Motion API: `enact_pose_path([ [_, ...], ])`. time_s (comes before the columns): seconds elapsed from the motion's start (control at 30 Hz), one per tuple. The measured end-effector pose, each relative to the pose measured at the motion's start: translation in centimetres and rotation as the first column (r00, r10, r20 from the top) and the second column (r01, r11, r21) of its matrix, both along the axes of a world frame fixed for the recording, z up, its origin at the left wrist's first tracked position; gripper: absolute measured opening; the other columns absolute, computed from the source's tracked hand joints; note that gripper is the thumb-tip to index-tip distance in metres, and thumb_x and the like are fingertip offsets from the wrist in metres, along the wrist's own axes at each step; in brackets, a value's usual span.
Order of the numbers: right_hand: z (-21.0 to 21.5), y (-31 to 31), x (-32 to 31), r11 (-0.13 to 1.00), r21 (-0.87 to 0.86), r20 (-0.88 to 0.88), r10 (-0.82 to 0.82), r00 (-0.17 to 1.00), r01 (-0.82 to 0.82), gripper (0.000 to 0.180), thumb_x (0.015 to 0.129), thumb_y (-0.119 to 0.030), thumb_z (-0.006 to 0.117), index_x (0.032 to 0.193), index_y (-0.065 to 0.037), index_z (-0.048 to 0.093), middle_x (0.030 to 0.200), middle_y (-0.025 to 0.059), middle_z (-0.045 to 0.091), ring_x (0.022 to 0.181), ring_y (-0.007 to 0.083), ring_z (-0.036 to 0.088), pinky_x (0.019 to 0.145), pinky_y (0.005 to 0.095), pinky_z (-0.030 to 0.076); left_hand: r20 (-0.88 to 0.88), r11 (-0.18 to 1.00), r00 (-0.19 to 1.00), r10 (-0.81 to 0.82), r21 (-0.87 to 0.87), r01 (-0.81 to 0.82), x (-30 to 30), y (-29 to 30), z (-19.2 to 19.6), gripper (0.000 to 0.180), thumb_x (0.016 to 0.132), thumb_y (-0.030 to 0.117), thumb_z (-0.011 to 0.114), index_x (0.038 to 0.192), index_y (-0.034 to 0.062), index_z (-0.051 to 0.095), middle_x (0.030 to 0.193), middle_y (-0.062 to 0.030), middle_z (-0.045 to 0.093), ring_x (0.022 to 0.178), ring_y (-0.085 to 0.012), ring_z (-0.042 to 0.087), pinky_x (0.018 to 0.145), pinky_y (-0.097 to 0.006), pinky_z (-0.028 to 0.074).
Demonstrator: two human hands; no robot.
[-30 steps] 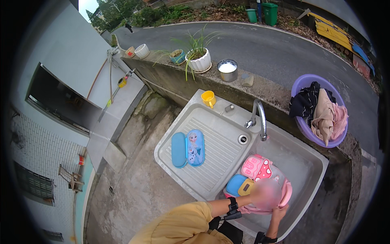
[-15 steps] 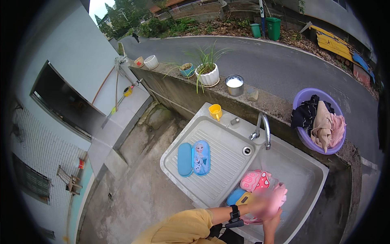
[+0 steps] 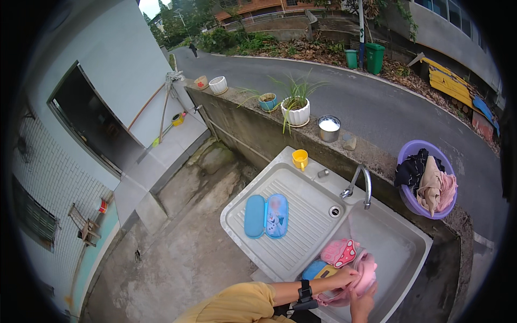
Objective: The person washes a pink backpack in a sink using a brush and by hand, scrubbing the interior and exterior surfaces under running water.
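Note:
In the sink's right basin (image 3: 396, 237), a soft pink bag (image 3: 367, 272) is held between my two hands. My left hand (image 3: 344, 276), with a black band on its wrist, pinches the bag's upper left part. Lower and to the right, my right hand (image 3: 363, 302) is closed on its near edge. Against the bag's far side lies a pink pouch (image 3: 336, 251) with a red, white-dotted flap. A blue and yellow bag (image 3: 318, 269) is partly hidden behind my left forearm. Water in the basin is hard to make out.
On the ribbed left washboard (image 3: 301, 231) an unfolded blue pencil case (image 3: 266, 216) lies flat. A yellow cup (image 3: 300, 159) and a metal faucet (image 3: 362, 185) are along the back. The wall holds potted plants (image 3: 295, 111), a metal pot (image 3: 329, 128) and a purple clothes basin (image 3: 414, 204).
My left hand, blurred before, is now lower and shows its fingers closed on the pink bag. The bag has folded down a little. The whole view has shifted slightly.

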State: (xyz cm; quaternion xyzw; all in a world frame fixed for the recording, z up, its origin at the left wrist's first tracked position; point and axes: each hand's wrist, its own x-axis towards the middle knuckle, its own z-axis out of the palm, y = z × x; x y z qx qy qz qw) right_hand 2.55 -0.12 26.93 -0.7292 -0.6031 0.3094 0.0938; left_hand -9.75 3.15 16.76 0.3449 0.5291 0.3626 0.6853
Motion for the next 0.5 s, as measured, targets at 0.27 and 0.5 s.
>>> enact_pose_path([
  [0.27, -4.7, 1.1, 2.1, 0.965, 0.231, -0.083, 0.143, 0.986, -0.121, 0.066, 0.064, -0.008, 0.064, 0.123, 0.001, 0.035, 0.115, 0.0241, 0.047, 0.105, 0.0391, 0.048, 0.091, 0.0410, 0.037, -0.348, 0.890, 0.889, -0.298, 0.236, 0.391, 0.6, 1.7, -3.8, 0.027, 0.083, 0.025, 0.044, 0.083, 0.0035, 0.060, 0.082, -0.0108, 0.056, 0.079, -0.0193, 0.054, 0.068, -0.034, 0.043],
  [0.5, -7.8, 3.5, 8.0, 0.991, 0.121, -0.095, 0.061, 0.994, -0.049, 0.059, 0.060, 0.004, 0.056, 0.117, -0.005, 0.042, 0.106, 0.0226, 0.051, 0.100, 0.0419, 0.048, 0.087, 0.0437, 0.039, -0.907, 0.831, 0.346, -0.240, -0.008, 0.556, 1.3, 1.0, -0.7, 0.029, 0.078, 0.019, 0.050, 0.106, 0.0126, 0.056, 0.114, -0.0204, 0.040, 0.107, -0.0416, 0.036, 0.073, -0.062, 0.035],
])
